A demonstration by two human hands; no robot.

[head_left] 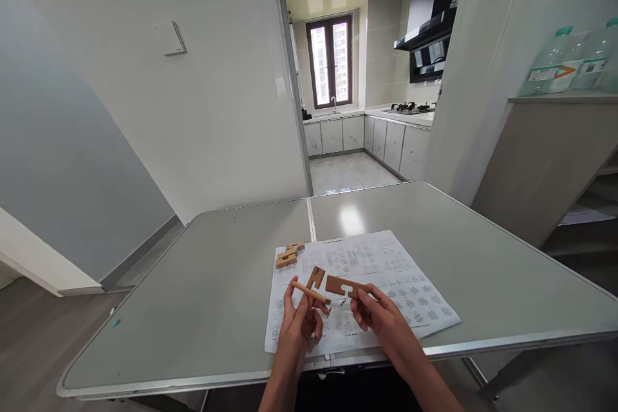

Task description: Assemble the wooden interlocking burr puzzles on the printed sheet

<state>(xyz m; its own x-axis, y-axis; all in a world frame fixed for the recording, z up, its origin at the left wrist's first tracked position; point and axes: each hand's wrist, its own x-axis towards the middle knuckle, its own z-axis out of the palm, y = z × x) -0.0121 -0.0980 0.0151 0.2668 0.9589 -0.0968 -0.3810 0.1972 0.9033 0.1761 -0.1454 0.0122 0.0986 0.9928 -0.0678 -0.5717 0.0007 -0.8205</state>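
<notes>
My left hand (298,322) is closed on two joined wooden puzzle pieces: a thin flat one (311,292) crosses an upright notched one (317,277) with a dark mark near its top. Between thumb and fingers, my right hand (379,314) pinches a flat wooden puzzle piece (340,284) with a cut-out slot in it. Its left end comes close to the pieces in my left hand; whether they touch I cannot tell. Both hands are above a printed paper sheet (405,270) covered with small diagrams. Several more wooden pieces (286,259) lie at the sheet's upper left corner.
The grey folding table (203,296) has a metal rim and a centre seam. A small green bit (115,322) lies near its left edge. Plastic bottles (550,64) stand on a cabinet (545,161) at the right. Beyond the table, a doorway opens onto a kitchen.
</notes>
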